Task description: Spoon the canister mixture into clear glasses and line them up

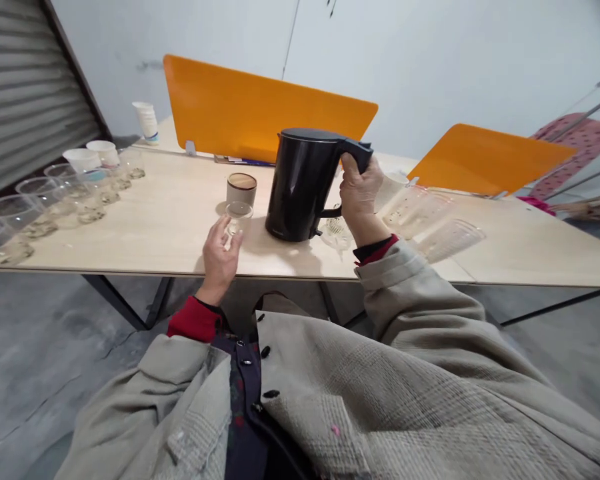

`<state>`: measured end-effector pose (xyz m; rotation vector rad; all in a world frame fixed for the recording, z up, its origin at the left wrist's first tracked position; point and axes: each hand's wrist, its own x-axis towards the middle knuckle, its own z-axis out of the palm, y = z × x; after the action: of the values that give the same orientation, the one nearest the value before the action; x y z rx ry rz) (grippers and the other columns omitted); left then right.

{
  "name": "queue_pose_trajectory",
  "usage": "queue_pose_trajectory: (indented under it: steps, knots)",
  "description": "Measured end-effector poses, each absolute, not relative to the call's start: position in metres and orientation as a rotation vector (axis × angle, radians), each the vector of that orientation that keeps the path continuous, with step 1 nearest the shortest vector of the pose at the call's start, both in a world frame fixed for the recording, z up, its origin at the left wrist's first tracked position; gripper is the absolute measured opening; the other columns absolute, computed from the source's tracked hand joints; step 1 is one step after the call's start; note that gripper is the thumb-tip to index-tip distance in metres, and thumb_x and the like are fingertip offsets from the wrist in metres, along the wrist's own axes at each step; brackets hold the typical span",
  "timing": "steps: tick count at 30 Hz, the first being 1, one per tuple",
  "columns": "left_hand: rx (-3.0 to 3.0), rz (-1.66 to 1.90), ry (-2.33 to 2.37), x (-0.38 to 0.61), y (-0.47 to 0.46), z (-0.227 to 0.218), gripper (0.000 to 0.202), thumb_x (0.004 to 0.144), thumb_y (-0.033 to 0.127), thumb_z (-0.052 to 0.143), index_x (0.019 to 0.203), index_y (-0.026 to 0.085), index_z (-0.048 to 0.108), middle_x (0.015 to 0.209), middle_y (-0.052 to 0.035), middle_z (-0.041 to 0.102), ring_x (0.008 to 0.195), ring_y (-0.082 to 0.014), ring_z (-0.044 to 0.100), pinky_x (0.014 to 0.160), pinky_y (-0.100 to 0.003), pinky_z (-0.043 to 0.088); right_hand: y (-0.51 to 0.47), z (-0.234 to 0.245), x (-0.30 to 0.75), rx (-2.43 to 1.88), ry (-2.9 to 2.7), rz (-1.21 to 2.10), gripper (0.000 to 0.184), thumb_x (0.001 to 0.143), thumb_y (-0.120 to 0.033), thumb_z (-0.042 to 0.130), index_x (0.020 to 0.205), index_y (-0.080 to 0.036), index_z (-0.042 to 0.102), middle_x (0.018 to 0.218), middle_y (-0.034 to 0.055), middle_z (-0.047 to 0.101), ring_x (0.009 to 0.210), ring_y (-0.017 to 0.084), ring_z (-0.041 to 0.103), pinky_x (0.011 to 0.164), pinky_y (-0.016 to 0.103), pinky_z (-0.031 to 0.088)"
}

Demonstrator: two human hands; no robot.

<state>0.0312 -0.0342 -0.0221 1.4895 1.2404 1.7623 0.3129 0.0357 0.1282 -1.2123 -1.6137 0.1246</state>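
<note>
Head view: I had the right hand (361, 193) clenched round the handle (357, 155) of the black kettle (303, 187), close to upright at the table's (175, 230) near side; I could not tell whether its base touched. The left hand (221, 259) curved around a small clear cup (241, 216), grip uncertain. A beige canister (241, 195) stood just behind that cup.
</note>
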Motion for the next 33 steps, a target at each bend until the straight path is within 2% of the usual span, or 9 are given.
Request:
queue_pose_trajectory:
  steps: [5, 8, 12, 15, 18, 23, 28, 31, 33]
  knots:
    - [1.515, 1.837, 1.42, -0.006, -0.014, -0.038, 0.054, 0.095, 0.056, 0.073, 0.132, 0.017, 0.072, 0.147, -0.0196, 0.07, 0.138, -0.0325, 0.067, 0.114, -0.05, 0.059, 0.104, 0.092, 0.327, -1.199, -1.229, -0.051, 0.041, 0.105, -0.06, 0.055, 0.118, -0.022, 0.064, 0.118, 0.0079, 0.073, 0.115, 0.024, 0.072, 0.101, 0.041, 0.059]
    - [1.514, 1.822, 1.496, -0.019, -0.007, -0.045, 0.047, 0.096, 0.051, 0.073, 0.13, 0.018, 0.072, 0.145, -0.018, 0.071, 0.138, -0.0315, 0.068, 0.114, -0.049, 0.059, 0.142, 0.075, 0.34, -1.16, -1.149, -0.067, 0.04, 0.104, -0.058, 0.056, 0.118, -0.021, 0.062, 0.12, 0.0088, 0.073, 0.116, 0.024, 0.073, 0.107, 0.043, 0.057]
    - [1.526, 1.739, 1.584, -0.028, -0.001, -0.048, 0.038, 0.096, 0.04, 0.072, 0.129, 0.021, 0.073, 0.142, -0.0146, 0.074, 0.133, -0.0291, 0.07, 0.113, -0.046, 0.06, 0.172, 0.066, 0.352, -1.165, -1.129, -0.118, 0.056, 0.1, -0.074, 0.054, 0.119, -0.021, 0.062, 0.123, 0.0115, 0.072, 0.123, 0.028, 0.072, 0.108, 0.049, 0.058]
    - [1.598, 1.669, 1.635, -0.031, 0.001, -0.048, 0.039, 0.095, 0.036, 0.072, 0.13, 0.02, 0.073, 0.14, -0.015, 0.075, 0.13, -0.0293, 0.072, 0.112, -0.046, 0.06, 0.186, 0.061, 0.359, -1.237, -1.132, -0.176, 0.071, 0.101, -0.084, 0.041, 0.125, -0.019, 0.062, 0.126, 0.0152, 0.071, 0.127, 0.031, 0.071, 0.11, 0.054, 0.057]
    - [1.654, 1.628, 1.654, -0.032, 0.001, -0.048, 0.041, 0.095, 0.036, 0.07, 0.132, 0.019, 0.072, 0.142, -0.0161, 0.074, 0.131, -0.03, 0.071, 0.112, -0.047, 0.06, 0.197, 0.058, 0.365, -1.334, -1.151, -0.228, 0.083, 0.103, -0.087, 0.027, 0.132, -0.018, 0.061, 0.132, 0.0184, 0.069, 0.13, 0.033, 0.07, 0.111, 0.055, 0.056]
    - [1.696, 1.604, 1.692, -0.029, 0.0, -0.049, 0.043, 0.097, 0.037, 0.068, 0.134, 0.016, 0.071, 0.144, -0.0186, 0.072, 0.133, -0.0312, 0.07, 0.112, -0.048, 0.06, 0.207, 0.059, 0.366, -1.431, -1.166, -0.219, 0.09, 0.104, -0.086, 0.014, 0.138, -0.015, 0.058, 0.134, 0.0213, 0.067, 0.135, 0.035, 0.068, 0.107, 0.056, 0.057]
    - [1.744, 1.582, 1.731, -0.029, -0.001, -0.048, 0.042, 0.097, 0.038, 0.067, 0.134, 0.017, 0.071, 0.142, -0.0178, 0.074, 0.13, -0.031, 0.072, 0.109, -0.048, 0.06, 0.214, 0.068, 0.358, -1.446, -1.128, -0.185, 0.095, 0.103, -0.087, 0.007, 0.137, -0.014, 0.058, 0.132, 0.022, 0.068, 0.13, 0.034, 0.07, 0.107, 0.059, 0.056]
    - [1.745, 1.566, 1.757, -0.029, 0.0, -0.047, 0.042, 0.097, 0.037, 0.067, 0.134, 0.016, 0.071, 0.141, -0.0174, 0.075, 0.123, -0.0299, 0.074, 0.107, -0.047, 0.061, 0.216, 0.076, 0.355, -1.464, -1.153, -0.146, 0.088, 0.107, -0.08, 0.006, 0.136, -0.016, 0.058, 0.133, 0.0217, 0.068, 0.13, 0.033, 0.069, 0.109, 0.059, 0.055]
    - [1.737, 1.552, 1.777, -0.03, 0.0, -0.046, 0.043, 0.096, 0.036, 0.068, 0.134, 0.016, 0.071, 0.139, -0.017, 0.076, 0.117, -0.0285, 0.075, 0.106, -0.046, 0.061, 0.21, 0.083, 0.352, -1.528, -1.15, -0.077, 0.077, 0.112, -0.072, 0.013, 0.14, -0.015, 0.056, 0.135, 0.0218, 0.068, 0.133, 0.033, 0.069, 0.111, 0.06, 0.054]
